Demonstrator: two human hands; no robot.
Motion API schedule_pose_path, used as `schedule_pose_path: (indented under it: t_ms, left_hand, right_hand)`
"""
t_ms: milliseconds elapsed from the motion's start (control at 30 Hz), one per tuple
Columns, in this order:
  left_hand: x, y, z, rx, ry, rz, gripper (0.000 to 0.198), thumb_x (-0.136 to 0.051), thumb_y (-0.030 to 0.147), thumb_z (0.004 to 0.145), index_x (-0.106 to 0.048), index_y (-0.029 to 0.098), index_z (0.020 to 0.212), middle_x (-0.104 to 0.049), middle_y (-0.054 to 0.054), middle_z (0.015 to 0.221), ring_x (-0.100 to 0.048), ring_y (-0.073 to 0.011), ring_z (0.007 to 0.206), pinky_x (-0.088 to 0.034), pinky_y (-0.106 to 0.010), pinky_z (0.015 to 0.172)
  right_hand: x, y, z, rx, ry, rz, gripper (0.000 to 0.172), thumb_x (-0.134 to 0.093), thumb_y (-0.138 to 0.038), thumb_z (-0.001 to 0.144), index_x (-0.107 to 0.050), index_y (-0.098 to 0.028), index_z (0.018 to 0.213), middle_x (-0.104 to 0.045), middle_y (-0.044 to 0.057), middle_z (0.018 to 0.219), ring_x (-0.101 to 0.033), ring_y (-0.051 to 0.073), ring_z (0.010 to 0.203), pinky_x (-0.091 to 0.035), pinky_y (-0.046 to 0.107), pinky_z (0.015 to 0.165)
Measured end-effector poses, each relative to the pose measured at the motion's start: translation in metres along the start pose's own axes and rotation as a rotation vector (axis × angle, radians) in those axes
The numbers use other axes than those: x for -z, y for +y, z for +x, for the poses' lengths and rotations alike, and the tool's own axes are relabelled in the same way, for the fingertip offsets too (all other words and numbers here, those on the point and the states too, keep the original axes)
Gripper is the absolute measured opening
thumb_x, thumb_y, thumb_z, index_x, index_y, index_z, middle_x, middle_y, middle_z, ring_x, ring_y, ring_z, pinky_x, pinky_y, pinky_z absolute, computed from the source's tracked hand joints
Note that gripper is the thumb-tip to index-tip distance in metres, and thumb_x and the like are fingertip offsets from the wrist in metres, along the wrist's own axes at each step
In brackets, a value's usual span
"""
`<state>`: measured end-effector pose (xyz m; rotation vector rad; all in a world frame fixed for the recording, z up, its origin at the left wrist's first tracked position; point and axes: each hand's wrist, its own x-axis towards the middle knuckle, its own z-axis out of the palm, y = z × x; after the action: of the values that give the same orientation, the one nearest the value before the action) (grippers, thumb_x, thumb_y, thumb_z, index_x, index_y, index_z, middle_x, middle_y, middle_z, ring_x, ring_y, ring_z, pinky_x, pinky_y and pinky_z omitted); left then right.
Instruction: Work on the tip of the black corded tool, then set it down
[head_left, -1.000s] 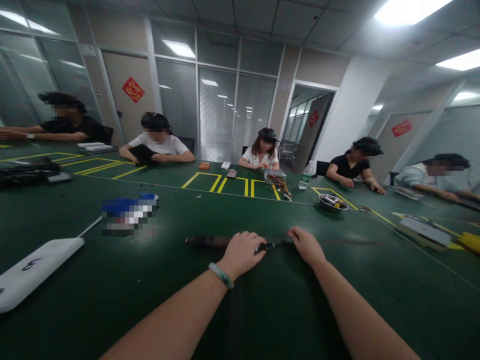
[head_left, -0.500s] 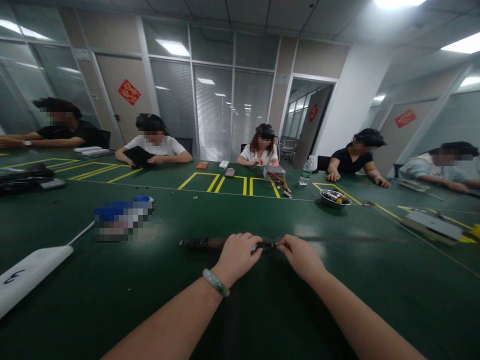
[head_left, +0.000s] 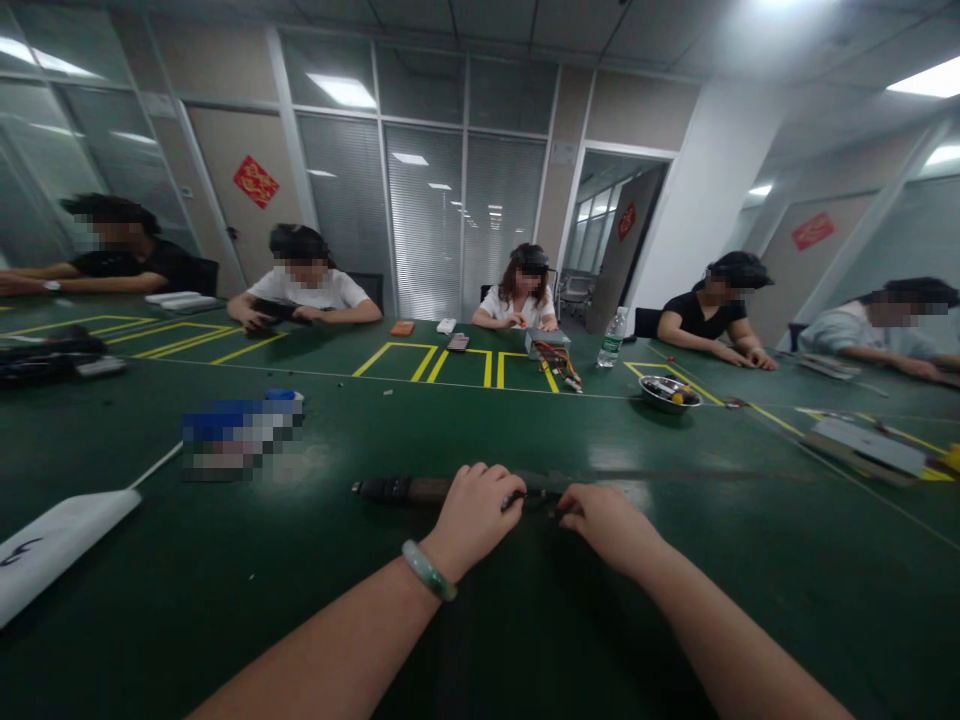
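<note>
Our right hand (head_left: pixel 611 522) has dipped, grip unclear; our left hand (head_left: pixel 478 508) clasps the long dark cylindrical tool (head_left: pixel 416 490). Working its right end seems underway, calling next for steady support.

Text illegible: gold characters (head_left: pixel 256 182) on red door sign (head_left: pixel 241 179), dark mark (head_left: pixel 21 552) on white block (head_left: pixel 75 540)

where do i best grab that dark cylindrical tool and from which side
Probably by the thick barrel of the dark cylindrical tool, just left of the left hand, from above, thumb near side, fingers far side: it lies flat, running left to right, and narrows to a tip at its left end, while that hand covers part farther right.
</note>
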<state>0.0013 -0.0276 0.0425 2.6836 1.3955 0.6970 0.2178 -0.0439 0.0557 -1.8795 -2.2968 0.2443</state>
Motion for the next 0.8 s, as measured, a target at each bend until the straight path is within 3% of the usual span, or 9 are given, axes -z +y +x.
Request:
schedule_pose_path:
  t_ms: [167, 300, 433, 633, 800]
  left_hand:
    - [-0.001, 0.004, -0.002, -0.001, 0.012, -0.009, 0.022, -0.047, 0.037, 0.09, -0.063, 0.027, 0.1, -0.063, -0.002, 0.101, -0.052, -0.0217, 0.093, -0.036, -0.037, 0.081]
    - [-0.002, 0.002, -0.001, 0.011, 0.02, -0.039, 0.022, -0.05, 0.038, 0.087, -0.062, 0.026, 0.102, -0.063, -0.002, 0.1, -0.053, -0.022, 0.093, -0.038, -0.036, 0.081]
    - [-0.004, -0.001, 0.0, -0.012, 0.014, -0.058, 0.021, -0.048, 0.037, 0.088, -0.061, 0.026, 0.101, -0.062, -0.002, 0.098, -0.053, -0.0213, 0.092, -0.038, -0.036, 0.081]
    - [-0.007, 0.001, -0.001, -0.086, 0.01, -0.046, 0.017, -0.049, 0.029, 0.087, -0.059, 0.025, 0.101, -0.059, -0.001, 0.102, -0.053, -0.0192, 0.094, -0.038, -0.035, 0.085]
    - [-0.01, 0.006, 0.003, -0.096, -0.009, 0.052, 0.016, -0.053, 0.025, 0.086, -0.058, 0.024, 0.101, -0.057, -0.003, 0.103, -0.051, -0.0208, 0.097, -0.038, -0.035, 0.085]
  right_hand:
    - [0.001, -0.001, -0.003, -0.094, -0.031, 0.042, 0.009, -0.061, -0.027, 0.078, -0.07, -0.025, 0.082, -0.068, 0.001, 0.079, -0.061, 0.018, 0.075, -0.037, 0.026, 0.063]
    - [-0.005, -0.009, 0.001, -0.087, 0.156, 0.095, 0.01, -0.058, -0.028, 0.082, -0.068, -0.025, 0.084, -0.067, 0.0, 0.085, -0.059, 0.017, 0.077, -0.039, 0.026, 0.068]
    - [-0.014, -0.013, 0.006, 0.037, 0.33, 0.107, 0.01, -0.055, -0.023, 0.085, -0.065, -0.022, 0.088, -0.065, 0.0, 0.091, -0.058, 0.016, 0.086, -0.038, 0.027, 0.078]
    - [-0.017, -0.012, 0.006, 0.126, 0.224, 0.06, 0.008, -0.055, -0.021, 0.084, -0.063, -0.021, 0.084, -0.065, -0.001, 0.089, -0.057, 0.015, 0.084, -0.036, 0.028, 0.081]
    - [-0.017, -0.014, 0.009, 0.1, 0.176, -0.003, 0.009, -0.055, -0.021, 0.084, -0.064, -0.02, 0.084, -0.065, 0.001, 0.091, -0.057, 0.016, 0.087, -0.035, 0.028, 0.082]
